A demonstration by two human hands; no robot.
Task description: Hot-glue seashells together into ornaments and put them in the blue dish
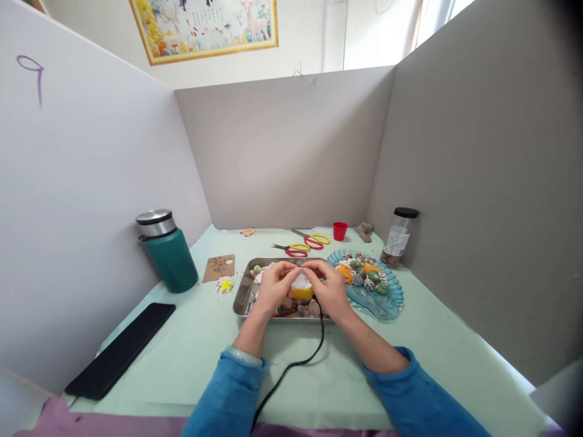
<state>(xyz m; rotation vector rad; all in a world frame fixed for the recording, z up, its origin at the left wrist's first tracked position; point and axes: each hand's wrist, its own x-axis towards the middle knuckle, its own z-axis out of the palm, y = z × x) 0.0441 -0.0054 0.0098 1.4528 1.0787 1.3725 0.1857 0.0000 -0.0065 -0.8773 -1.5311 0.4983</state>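
Observation:
My left hand (275, 285) and my right hand (328, 287) meet above a metal tray (243, 303), thumbs and fingertips pinched close together. What sits between the fingertips is too small to make out. Just below them, between the palms, is a yellow piece (302, 293) with a white piece (301, 281) above it; whether the hands hold these I cannot tell. A black cord (304, 363) runs from beside my right hand down to the table's near edge. Pebble-like and shell-like bits (296, 308) fill the tray, partly hidden by my hands.
Right of the tray stands a blue scalloped dish (392, 306) with patterned balls and orange pieces. Two scissors (294, 249) and a red cup (339, 230) lie behind. A green flask (170, 258), brown card (218, 267) and black case (122, 349) are left; a jar (398, 240) stands right. Partitions enclose the table.

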